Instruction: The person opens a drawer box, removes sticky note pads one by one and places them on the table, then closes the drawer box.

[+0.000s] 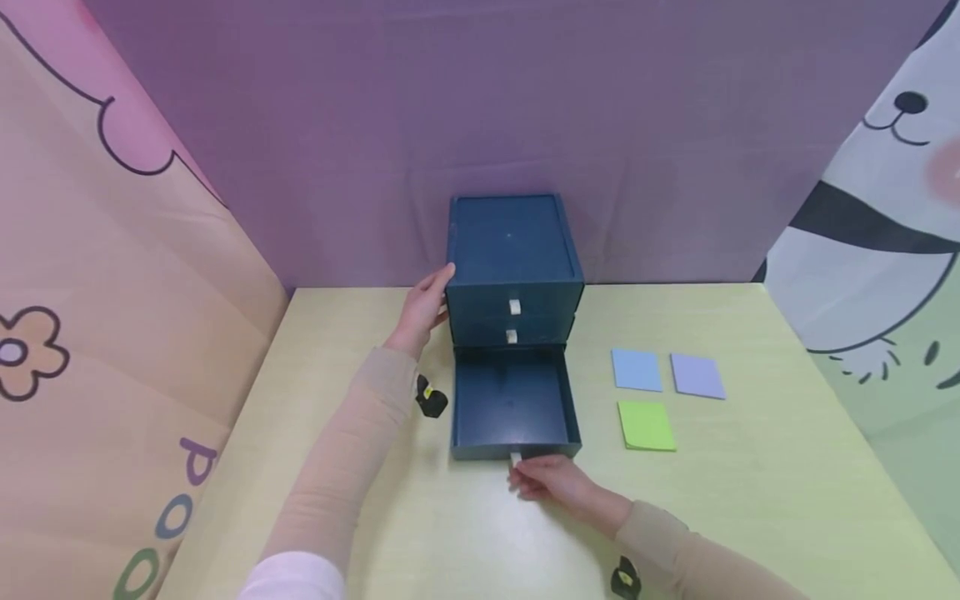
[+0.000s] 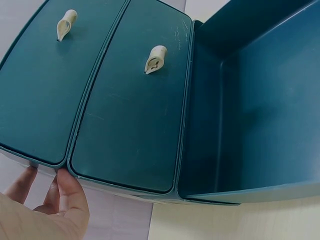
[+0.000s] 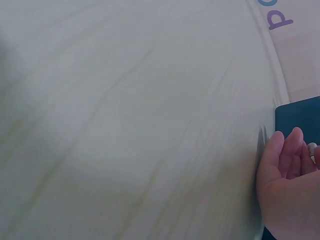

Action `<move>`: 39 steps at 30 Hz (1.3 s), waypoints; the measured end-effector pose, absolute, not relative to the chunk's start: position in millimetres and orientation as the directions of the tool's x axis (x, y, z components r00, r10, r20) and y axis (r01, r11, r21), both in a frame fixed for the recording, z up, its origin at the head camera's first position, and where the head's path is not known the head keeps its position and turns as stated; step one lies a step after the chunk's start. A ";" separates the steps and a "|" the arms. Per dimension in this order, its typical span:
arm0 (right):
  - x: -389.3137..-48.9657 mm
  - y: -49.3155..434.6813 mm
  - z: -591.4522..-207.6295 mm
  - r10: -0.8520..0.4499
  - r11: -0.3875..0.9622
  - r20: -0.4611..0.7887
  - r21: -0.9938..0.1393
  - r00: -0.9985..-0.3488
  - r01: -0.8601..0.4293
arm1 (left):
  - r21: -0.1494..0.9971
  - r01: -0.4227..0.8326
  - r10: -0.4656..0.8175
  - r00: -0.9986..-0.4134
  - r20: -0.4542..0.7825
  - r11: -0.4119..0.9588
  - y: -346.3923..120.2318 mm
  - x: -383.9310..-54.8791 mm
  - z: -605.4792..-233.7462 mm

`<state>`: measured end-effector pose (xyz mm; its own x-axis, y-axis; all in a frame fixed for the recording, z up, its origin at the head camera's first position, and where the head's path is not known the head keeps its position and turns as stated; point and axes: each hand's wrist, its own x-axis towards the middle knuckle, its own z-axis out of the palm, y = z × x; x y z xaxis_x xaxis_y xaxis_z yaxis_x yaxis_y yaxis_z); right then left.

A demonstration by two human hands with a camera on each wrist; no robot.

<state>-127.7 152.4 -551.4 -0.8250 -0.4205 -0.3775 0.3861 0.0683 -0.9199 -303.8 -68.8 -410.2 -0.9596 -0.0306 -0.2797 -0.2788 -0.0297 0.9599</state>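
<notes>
A dark blue drawer unit (image 1: 513,237) stands against the purple backdrop. Its bottom drawer (image 1: 513,400) is pulled out and nothing lies in it, while the two drawers above are closed. My right hand (image 1: 558,483) pinches the small white pull tab (image 1: 515,458) on the front of that bottom drawer. On the unit's left side, my left hand (image 1: 423,308) presses with its fingers, steadying the upper part. The left wrist view shows the fingertips (image 2: 70,182) against the side near the seam between the upper drawers. White tabs (image 2: 156,59) hang from both closed fronts.
To the right of the unit lie three sticky-note pads on the pale table (image 1: 750,500): blue (image 1: 637,370), purple (image 1: 697,376) and green (image 1: 647,426). Printed cloth walls enclose the table at left, back and right.
</notes>
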 end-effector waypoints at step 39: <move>-148.6 149.6 -549.9 -0.333 0.084 -0.436 -0.897 -0.836 0.434 | 0.964 -0.254 -0.042 -0.965 -0.258 -0.081 -67.8 -306.0 -413.0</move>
